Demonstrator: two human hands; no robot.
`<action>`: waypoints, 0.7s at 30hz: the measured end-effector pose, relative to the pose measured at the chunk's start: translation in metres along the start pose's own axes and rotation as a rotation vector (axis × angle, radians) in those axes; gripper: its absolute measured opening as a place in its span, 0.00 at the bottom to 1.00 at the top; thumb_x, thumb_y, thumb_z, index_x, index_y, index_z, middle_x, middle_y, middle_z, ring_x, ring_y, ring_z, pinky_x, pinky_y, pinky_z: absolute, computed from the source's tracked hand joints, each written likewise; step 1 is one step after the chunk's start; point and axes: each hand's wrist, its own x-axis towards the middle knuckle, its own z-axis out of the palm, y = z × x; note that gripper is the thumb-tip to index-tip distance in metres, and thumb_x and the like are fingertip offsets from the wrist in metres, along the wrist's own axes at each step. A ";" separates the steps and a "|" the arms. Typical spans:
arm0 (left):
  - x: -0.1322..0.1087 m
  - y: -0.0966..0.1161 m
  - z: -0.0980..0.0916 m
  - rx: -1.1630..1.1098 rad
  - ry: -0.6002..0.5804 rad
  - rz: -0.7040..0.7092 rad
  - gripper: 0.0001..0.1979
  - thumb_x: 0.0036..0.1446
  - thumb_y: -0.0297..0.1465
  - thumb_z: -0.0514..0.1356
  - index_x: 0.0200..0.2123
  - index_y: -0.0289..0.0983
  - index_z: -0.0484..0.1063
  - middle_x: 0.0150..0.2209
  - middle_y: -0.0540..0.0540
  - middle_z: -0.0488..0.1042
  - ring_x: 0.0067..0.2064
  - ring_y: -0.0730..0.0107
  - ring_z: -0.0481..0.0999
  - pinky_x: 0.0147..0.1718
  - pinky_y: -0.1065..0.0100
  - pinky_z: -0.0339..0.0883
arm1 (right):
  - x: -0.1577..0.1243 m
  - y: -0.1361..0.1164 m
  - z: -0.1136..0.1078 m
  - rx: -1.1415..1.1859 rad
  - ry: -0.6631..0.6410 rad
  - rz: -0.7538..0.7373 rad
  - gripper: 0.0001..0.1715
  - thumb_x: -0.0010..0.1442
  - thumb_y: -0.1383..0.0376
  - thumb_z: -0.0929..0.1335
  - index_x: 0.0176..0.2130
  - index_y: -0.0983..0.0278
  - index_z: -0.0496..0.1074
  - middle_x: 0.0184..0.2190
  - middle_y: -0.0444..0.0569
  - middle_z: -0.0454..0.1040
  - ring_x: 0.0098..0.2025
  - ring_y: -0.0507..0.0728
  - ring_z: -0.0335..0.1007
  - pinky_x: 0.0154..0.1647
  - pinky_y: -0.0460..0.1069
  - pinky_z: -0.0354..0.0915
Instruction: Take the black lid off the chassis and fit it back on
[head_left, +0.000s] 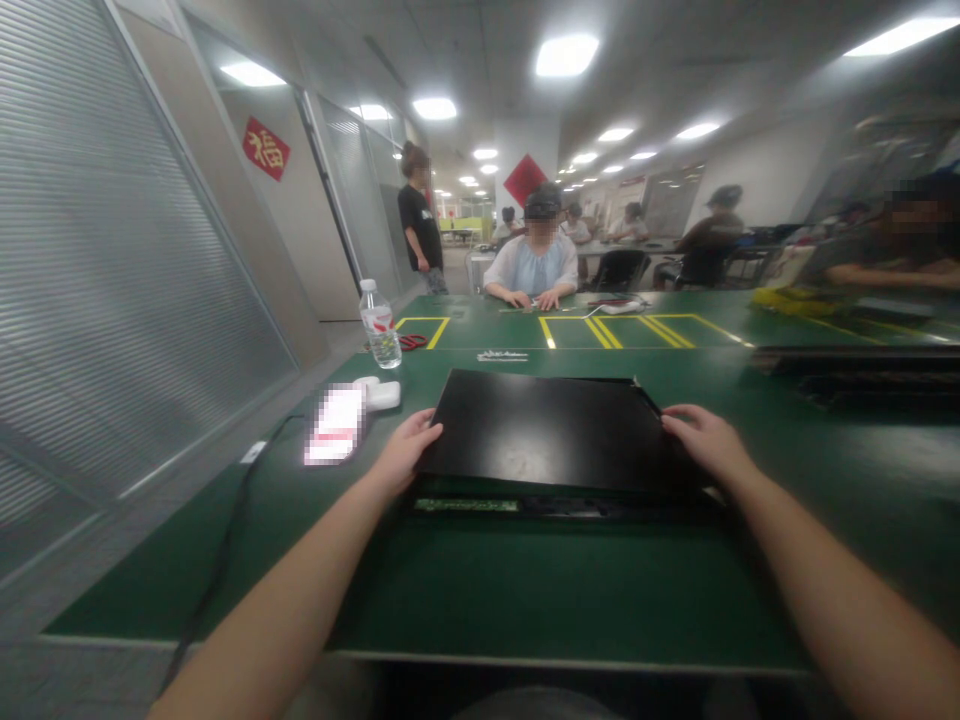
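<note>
A flat black rectangular panel is in front of me, tilted slightly above the green table. Its left edge is gripped by my left hand, with the thumb on the top face. At the far right corner, the fingers of my right hand close on the panel's edge. Just below the near edge shows a dark strip with a green circuit board; whether it is joined to the panel I cannot tell.
On the left are a water bottle, red-handled scissors, a white case, a lit phone and a black cable. Long dark pieces lie at right. A person sits opposite, beyond yellow tape marks.
</note>
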 end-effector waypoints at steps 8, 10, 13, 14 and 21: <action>0.000 -0.001 0.001 0.009 0.011 0.009 0.23 0.49 0.24 0.68 0.50 0.32 0.72 0.41 0.38 0.83 0.41 0.58 0.83 0.40 0.64 0.74 | 0.001 0.002 0.000 -0.011 -0.012 0.009 0.22 0.54 0.53 0.69 0.44 0.62 0.79 0.32 0.50 0.80 0.34 0.59 0.74 0.36 0.51 0.64; 0.000 -0.001 0.002 0.011 0.018 0.007 0.22 0.49 0.24 0.68 0.48 0.33 0.72 0.41 0.39 0.83 0.41 0.58 0.83 0.39 0.64 0.74 | 0.001 0.002 0.000 -0.007 -0.007 -0.003 0.23 0.54 0.53 0.68 0.44 0.62 0.79 0.31 0.50 0.80 0.34 0.59 0.74 0.36 0.51 0.64; 0.000 0.000 0.002 0.012 0.021 0.010 0.21 0.49 0.23 0.67 0.48 0.33 0.72 0.41 0.39 0.83 0.40 0.58 0.83 0.39 0.64 0.74 | 0.000 0.002 0.000 -0.011 0.005 -0.022 0.23 0.54 0.52 0.68 0.43 0.62 0.79 0.31 0.51 0.80 0.33 0.59 0.74 0.35 0.51 0.64; 0.000 0.000 0.002 0.013 0.021 0.011 0.21 0.49 0.23 0.67 0.48 0.33 0.72 0.41 0.39 0.83 0.41 0.58 0.83 0.39 0.64 0.74 | 0.000 0.002 0.000 -0.014 0.007 -0.023 0.23 0.53 0.52 0.68 0.43 0.61 0.79 0.31 0.51 0.80 0.33 0.59 0.74 0.35 0.51 0.64; 0.000 0.000 0.002 0.017 0.020 0.013 0.23 0.49 0.23 0.67 0.51 0.32 0.72 0.41 0.38 0.83 0.41 0.58 0.83 0.40 0.64 0.75 | 0.000 0.000 -0.001 -0.020 0.001 -0.006 0.22 0.53 0.52 0.68 0.43 0.61 0.80 0.31 0.51 0.79 0.34 0.60 0.73 0.37 0.51 0.64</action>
